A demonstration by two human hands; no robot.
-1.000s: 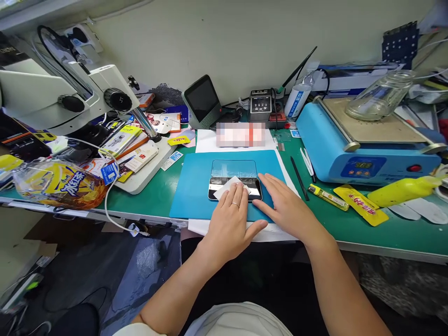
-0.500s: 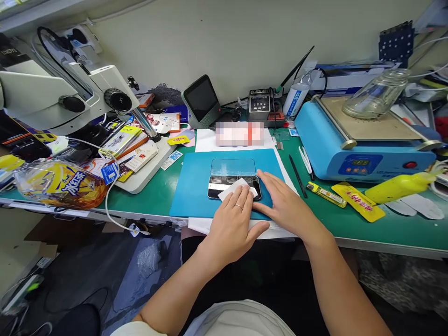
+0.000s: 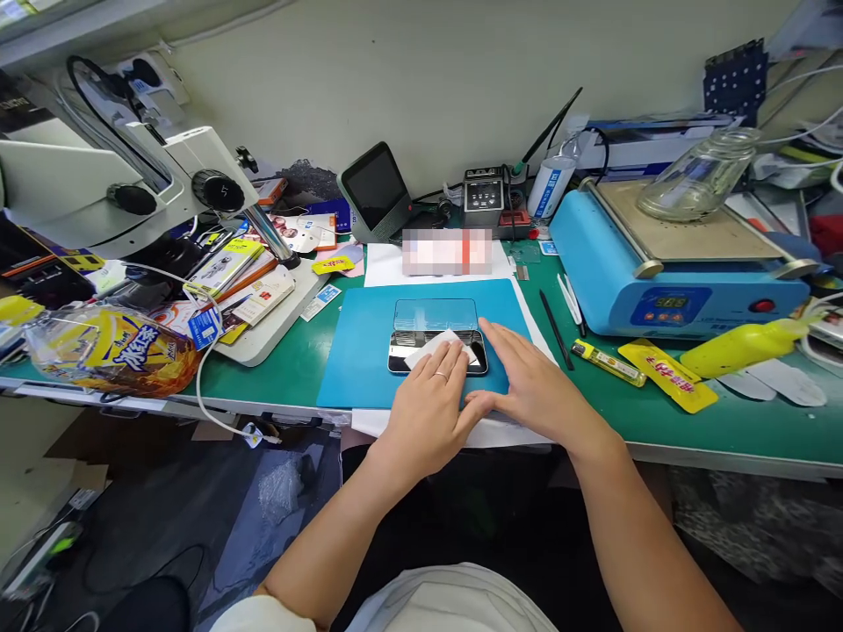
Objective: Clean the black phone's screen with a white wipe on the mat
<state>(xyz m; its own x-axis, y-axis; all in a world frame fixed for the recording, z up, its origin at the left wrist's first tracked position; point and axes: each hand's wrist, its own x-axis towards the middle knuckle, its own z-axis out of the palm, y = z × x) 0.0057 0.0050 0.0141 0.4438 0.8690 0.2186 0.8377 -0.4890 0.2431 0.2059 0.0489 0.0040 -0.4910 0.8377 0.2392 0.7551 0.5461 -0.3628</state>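
A black-faced phone (image 3: 399, 358) lies flat on a blue mat (image 3: 356, 351). Along its far side sits a clear, dark-edged glass sheet (image 3: 435, 309), partly overlapping it in view. My left hand (image 3: 431, 386), with a ring on one finger, presses a folded white wipe (image 3: 421, 353) onto the phone's face, fingers together. My right hand (image 3: 530, 377) rests at the phone's right end, fingers stretched out and thumb apart, bracing that side. The two thumbs meet or nearly meet in front of the phone; whether they touch is unclear.
To the right stand a blue heating plate (image 3: 678, 294) with a glass jar (image 3: 698, 180), a yellow squeeze bottle (image 3: 738, 347), tweezers (image 3: 570, 303) and a black pen-like tool (image 3: 557, 329). A microscope arm (image 3: 204, 167) and drink bottle (image 3: 111, 347) occupy the left.
My left hand has slid the wipe slightly left and away over the phone, its thumb drawing in towards my right thumb. My right hand stays at the phone's end. The view shifts slightly.
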